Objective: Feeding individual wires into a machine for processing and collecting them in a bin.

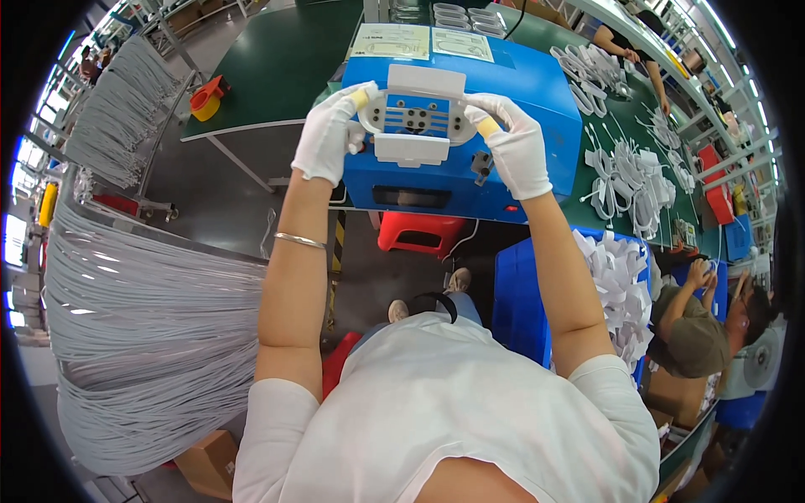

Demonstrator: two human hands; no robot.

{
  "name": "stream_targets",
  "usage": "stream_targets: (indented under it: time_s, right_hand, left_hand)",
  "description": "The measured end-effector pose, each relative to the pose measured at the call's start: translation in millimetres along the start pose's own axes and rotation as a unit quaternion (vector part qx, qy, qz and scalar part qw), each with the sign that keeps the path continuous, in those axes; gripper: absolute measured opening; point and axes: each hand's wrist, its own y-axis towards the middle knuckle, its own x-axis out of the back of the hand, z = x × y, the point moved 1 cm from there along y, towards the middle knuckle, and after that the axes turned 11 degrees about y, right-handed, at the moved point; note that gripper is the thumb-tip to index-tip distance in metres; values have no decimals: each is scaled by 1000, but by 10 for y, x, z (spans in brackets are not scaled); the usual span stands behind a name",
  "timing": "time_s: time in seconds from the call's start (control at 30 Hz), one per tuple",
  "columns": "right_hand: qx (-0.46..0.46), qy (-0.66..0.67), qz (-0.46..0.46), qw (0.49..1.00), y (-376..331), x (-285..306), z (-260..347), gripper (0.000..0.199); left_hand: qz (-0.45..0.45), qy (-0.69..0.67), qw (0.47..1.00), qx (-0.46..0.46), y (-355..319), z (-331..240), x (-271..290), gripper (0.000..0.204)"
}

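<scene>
White oval loop [464,129] sits around the slotted fixture [417,120] on the blue machine [537,92], between both hands. Left hand [324,141]: gloved, fingers bent at loop's left end; pinch or just press, unclear from this view. Fixture: white flaps above [425,80] and below [411,150]; best to keep the loop's strands flat between them, nothing snagged. Right hand [520,149]: gloved, fingers curled at the right end, grip on the loop likewise unclear. Probably wise to work both ends evenly, so the loop doesn't skew or spread.
</scene>
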Motion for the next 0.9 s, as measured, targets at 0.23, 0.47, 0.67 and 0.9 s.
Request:
stream_targets:
  time_s: [0.23, 0.47, 0.67, 0.9]
  right_hand:
    - [49, -67, 73, 994, 144, 85, -104, 26]
    - [-86, -28, 98, 991, 358, 162, 20, 25]
    - [15, -83, 146, 986, 443, 16, 139, 23]
    - [82, -132, 123, 980, 453, -204, 111, 15]
  left_hand:
    - [55, -7, 998, 41, 70, 19, 17, 38]
    - [58, 1, 997, 51, -65, 178, 33, 60]
    - [-25, -109, 990, 82, -521, 599, -154, 39]
    - [55, -129, 988, 68, -319, 830, -418, 30]
